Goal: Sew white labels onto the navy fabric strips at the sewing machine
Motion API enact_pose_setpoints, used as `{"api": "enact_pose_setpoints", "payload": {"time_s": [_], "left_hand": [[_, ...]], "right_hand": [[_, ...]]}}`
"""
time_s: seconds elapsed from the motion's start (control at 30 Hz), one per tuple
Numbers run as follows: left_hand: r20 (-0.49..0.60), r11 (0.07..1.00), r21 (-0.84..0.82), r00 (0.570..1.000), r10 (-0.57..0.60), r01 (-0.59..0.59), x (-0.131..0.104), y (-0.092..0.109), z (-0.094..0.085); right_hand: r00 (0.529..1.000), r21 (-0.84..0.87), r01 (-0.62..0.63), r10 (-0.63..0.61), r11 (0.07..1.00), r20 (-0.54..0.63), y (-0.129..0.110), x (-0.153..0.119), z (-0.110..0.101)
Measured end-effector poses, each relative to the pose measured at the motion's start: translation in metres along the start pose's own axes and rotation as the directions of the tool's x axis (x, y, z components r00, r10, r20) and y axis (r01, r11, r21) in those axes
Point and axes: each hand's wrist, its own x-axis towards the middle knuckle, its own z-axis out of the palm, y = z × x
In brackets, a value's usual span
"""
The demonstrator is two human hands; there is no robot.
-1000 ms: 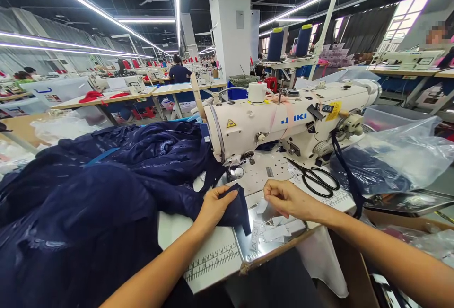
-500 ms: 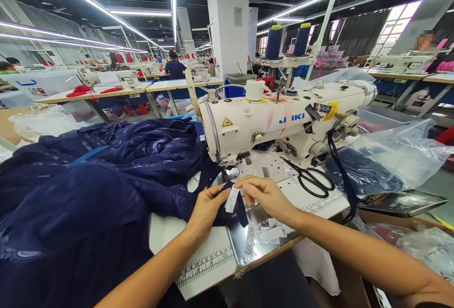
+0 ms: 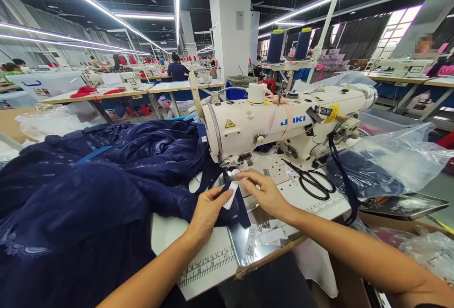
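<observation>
My left hand (image 3: 207,211) pinches the edge of a navy garment (image 3: 170,199) together with a small white label (image 3: 231,195), thumb on top. The garment's corner hangs to the right of my thumb, over the metal plate. Just past the label, my right hand (image 3: 266,197) has its thumb and forefinger curled close together beside the needle area of a white sewing machine (image 3: 236,130). Whatever those fingertips hold, if anything, is too small to make out. More loose white labels (image 3: 275,234) lie on the shiny plate nearest me.
Black scissors (image 3: 314,182) lie right of my right hand. The garment's bulk heaps up across the left side. A plastic bag (image 3: 383,161) with navy cloth sits at the right. Two navy thread cones (image 3: 275,47) stand behind the machine. Other people work farther back.
My right fingertips have left the label's top corner and moved slightly up and away, towards the needle area. My left hand keeps its hold; the label now tilts more.
</observation>
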Motion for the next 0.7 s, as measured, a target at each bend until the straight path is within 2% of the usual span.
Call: {"api": "enact_pose_setpoints", "payload": {"time_s": [0.07, 0.13, 0.23, 0.47, 0.57, 0.63, 0.7], "left_hand": [[0.003, 1.0, 0.018, 1.0, -0.006, 0.006, -0.001, 0.001, 0.0], [0.009, 0.999, 0.039, 1.0, -0.007, 0.006, -0.001, 0.001, 0.001], [0.002, 0.999, 0.051, 1.0, -0.008, 0.008, -0.001, 0.002, 0.0], [-0.016, 0.997, 0.075, 1.0, -0.003, 0.004, 0.001, 0.004, 0.001], [0.004, 0.997, 0.071, 0.999, -0.04, 0.04, 0.002, 0.005, 0.002], [0.023, 0.993, 0.094, 0.997, -0.074, 0.072, 0.002, 0.007, 0.0], [0.031, 0.98, 0.19, 0.997, -0.073, 0.066, 0.002, 0.012, -0.008]], "right_hand": [[0.994, 0.059, -0.101, 0.099, 0.993, 0.049, 0.004, 0.007, 0.001], [0.972, 0.14, -0.204, 0.183, 0.969, 0.149, 0.008, 0.013, 0.002], [0.945, 0.218, -0.29, 0.244, 0.932, 0.216, 0.011, 0.018, 0.005], [0.968, 0.284, -0.242, 0.211, 0.928, 0.136, 0.01, 0.013, 0.011], [0.97, 0.284, -0.229, 0.192, 0.931, 0.152, 0.012, 0.012, 0.011], [0.964, 0.231, -0.199, 0.147, 0.952, 0.223, 0.017, 0.016, 0.004], [0.962, 0.064, -0.108, 0.088, 0.992, 0.258, 0.026, 0.025, -0.011]]}}
